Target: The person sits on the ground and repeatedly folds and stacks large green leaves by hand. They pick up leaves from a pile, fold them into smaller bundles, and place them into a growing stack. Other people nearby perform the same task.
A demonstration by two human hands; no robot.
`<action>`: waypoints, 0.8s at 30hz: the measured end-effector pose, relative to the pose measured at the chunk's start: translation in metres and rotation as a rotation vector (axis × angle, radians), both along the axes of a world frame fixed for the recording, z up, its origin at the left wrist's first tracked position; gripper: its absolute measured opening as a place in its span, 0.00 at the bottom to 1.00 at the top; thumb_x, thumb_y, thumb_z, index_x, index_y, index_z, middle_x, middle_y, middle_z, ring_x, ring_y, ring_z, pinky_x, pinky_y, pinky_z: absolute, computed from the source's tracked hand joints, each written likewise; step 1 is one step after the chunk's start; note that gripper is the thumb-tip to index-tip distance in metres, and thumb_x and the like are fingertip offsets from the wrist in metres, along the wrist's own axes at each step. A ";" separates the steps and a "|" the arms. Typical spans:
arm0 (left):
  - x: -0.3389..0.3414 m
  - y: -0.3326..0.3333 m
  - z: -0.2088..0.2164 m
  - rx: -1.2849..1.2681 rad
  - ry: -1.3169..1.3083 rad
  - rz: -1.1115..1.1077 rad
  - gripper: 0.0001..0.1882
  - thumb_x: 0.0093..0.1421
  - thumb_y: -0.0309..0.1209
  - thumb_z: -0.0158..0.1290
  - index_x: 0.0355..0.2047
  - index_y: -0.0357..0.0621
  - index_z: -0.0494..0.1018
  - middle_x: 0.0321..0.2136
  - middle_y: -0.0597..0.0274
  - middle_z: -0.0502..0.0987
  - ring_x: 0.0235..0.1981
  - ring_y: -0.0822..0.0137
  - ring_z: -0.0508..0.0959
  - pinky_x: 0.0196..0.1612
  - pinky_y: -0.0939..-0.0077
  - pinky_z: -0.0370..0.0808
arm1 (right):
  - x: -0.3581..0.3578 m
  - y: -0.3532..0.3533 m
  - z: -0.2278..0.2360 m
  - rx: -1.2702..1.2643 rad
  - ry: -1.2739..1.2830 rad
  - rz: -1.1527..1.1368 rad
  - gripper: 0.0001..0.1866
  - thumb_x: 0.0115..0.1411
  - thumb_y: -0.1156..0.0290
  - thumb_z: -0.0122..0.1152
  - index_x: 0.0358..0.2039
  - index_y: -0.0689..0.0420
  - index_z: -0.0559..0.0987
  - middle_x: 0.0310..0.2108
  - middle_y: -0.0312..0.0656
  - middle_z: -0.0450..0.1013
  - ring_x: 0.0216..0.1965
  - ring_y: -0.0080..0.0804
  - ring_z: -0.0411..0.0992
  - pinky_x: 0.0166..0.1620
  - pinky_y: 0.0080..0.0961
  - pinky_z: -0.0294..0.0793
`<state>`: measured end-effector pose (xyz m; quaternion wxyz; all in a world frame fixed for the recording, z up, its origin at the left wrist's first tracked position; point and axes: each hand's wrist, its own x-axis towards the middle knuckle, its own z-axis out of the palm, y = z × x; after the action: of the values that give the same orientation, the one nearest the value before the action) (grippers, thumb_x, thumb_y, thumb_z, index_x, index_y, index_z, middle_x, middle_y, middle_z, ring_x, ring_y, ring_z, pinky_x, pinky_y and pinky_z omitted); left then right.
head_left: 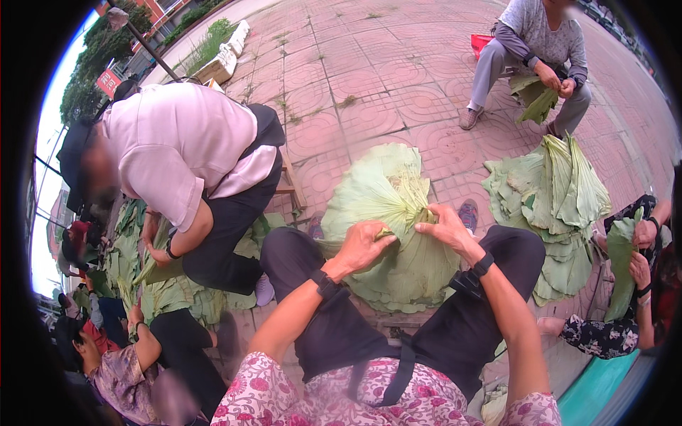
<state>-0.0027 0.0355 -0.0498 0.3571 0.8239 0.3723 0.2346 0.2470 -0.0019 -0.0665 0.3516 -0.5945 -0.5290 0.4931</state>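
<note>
Lotus leaf (369, 186) atop leaf stack (391, 295), pinched near the stack's middle by left hand (361, 245) and right hand (450, 228); gather pleats evenly, press lightly to avoid tearing along veins.

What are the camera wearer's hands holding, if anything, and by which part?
A pale green lotus leaf: the right hand pinches it at the gathered folds near its middle, the left hand at a fold to the left.
</note>
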 end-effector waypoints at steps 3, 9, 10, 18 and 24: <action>0.001 -0.003 -0.006 0.035 0.009 -0.012 0.11 0.57 0.34 0.61 0.29 0.37 0.76 0.24 0.50 0.76 0.29 0.46 0.76 0.34 0.56 0.72 | -0.013 -0.006 0.001 0.326 -0.508 -0.082 0.36 0.51 0.69 0.71 0.60 0.59 0.68 0.54 0.51 0.70 0.59 0.53 0.66 0.62 0.44 0.65; 0.005 -0.010 -0.025 0.243 -0.080 -0.109 0.12 0.58 0.34 0.59 0.34 0.37 0.74 0.31 0.47 0.77 0.36 0.44 0.78 0.38 0.52 0.73 | -0.043 -0.024 0.017 0.665 -0.787 0.442 0.30 0.43 0.71 0.70 0.50 0.58 0.75 0.46 0.48 0.72 0.62 0.49 0.64 0.69 0.59 0.49; -0.003 -0.008 -0.024 0.244 -0.012 -0.107 0.12 0.58 0.34 0.59 0.34 0.37 0.75 0.31 0.47 0.77 0.36 0.44 0.78 0.38 0.52 0.73 | -0.043 -0.023 0.006 0.640 -0.856 0.453 0.23 0.43 0.71 0.69 0.44 0.58 0.79 0.41 0.48 0.74 0.59 0.49 0.66 0.70 0.62 0.47; 0.000 -0.009 -0.019 0.230 0.099 -0.152 0.11 0.56 0.35 0.61 0.32 0.40 0.77 0.29 0.53 0.77 0.34 0.48 0.78 0.35 0.56 0.74 | -0.044 -0.014 -0.050 0.561 -0.998 0.634 0.05 0.45 0.70 0.63 0.21 0.57 0.82 0.23 0.47 0.75 0.39 0.45 0.74 0.69 0.62 0.50; -0.004 -0.011 0.007 0.116 0.065 -0.032 0.11 0.54 0.32 0.65 0.32 0.39 0.79 0.28 0.51 0.79 0.31 0.49 0.80 0.34 0.60 0.75 | -0.031 -0.010 -0.047 0.241 -0.983 0.541 0.05 0.46 0.70 0.63 0.23 0.56 0.81 0.25 0.49 0.77 0.35 0.47 0.78 0.52 0.51 0.64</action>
<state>-0.0070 0.0248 -0.0431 0.3001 0.8564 0.3562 0.2231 0.2164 -0.0116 -0.1139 -0.0089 -0.5533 -0.8160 0.1675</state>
